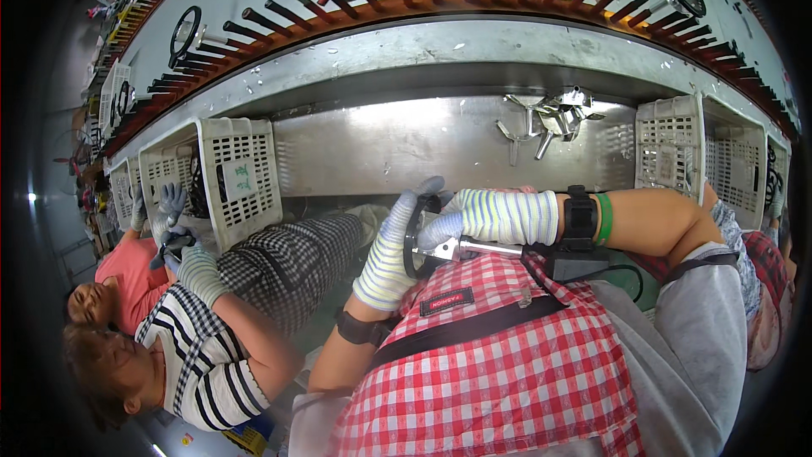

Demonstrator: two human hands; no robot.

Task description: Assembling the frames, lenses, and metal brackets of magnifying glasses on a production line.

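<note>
In front of my red checked apron, both hands wear striped knit gloves. My left hand is wrapped round the edge of a black ring-shaped part, its fingers pointing up. A silver bracket with a short metal rod sticks out of the ring to the right. My right hand reaches across from the right; its fingers are closed on the ring's silver bracket. The far side of the ring is hidden by the gloves.
A pile of silver metal brackets lies in the steel trough. White plastic crates stand at left and right. Beyond, a rack holds several upright black handles. At left, a co-worker handles a dark part.
</note>
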